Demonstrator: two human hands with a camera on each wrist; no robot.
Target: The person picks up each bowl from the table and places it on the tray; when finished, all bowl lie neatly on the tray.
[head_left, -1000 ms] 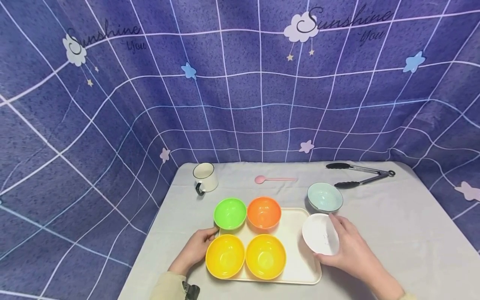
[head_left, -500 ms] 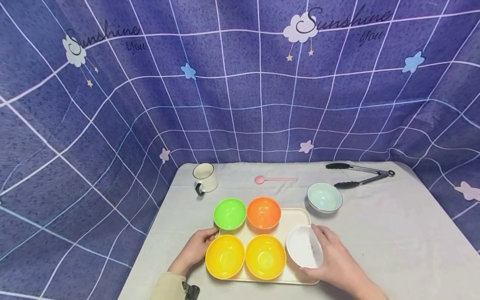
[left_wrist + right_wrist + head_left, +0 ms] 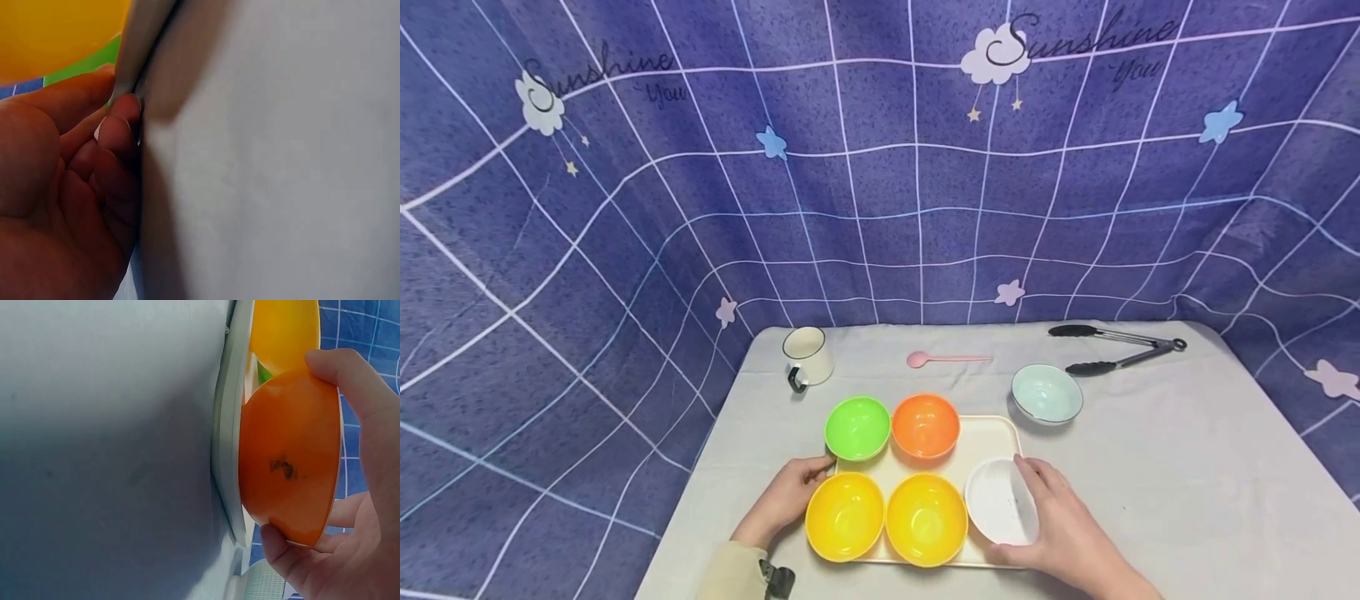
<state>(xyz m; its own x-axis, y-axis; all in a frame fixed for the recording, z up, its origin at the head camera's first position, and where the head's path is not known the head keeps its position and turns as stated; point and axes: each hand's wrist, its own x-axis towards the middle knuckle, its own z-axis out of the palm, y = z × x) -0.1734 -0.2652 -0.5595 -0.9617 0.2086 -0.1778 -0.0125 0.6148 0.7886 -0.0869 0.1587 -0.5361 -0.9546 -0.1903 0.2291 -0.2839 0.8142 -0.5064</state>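
Observation:
My right hand [image 3: 1060, 529] holds a bowl [image 3: 1002, 502], white inside and orange outside, by its rim at the right front of a cream tray [image 3: 992, 437]. In the right wrist view, thumb and fingers span the bowl's rim, and its base is at the tray. My left hand [image 3: 786, 500] grips the tray's left edge; in the left wrist view the thumb lies on the rim and the fingers curl against its side. Two yellow bowls [image 3: 846, 517] stand at the tray's front, with a green bowl [image 3: 857, 428] and an orange bowl [image 3: 926, 427] behind them.
A pale blue bowl [image 3: 1047, 394] stands behind the tray's right corner. Black-tipped tongs [image 3: 1120, 350] lie spread at the back right. A pink spoon [image 3: 947, 359] lies at the back middle, and a cream mug [image 3: 808, 356] stands at the back left.
My right hand has brought the white-and-orange bowl left and toward the front, from near the pale blue bowl to beside the right yellow bowl. The left hand has stayed at the tray's edge.

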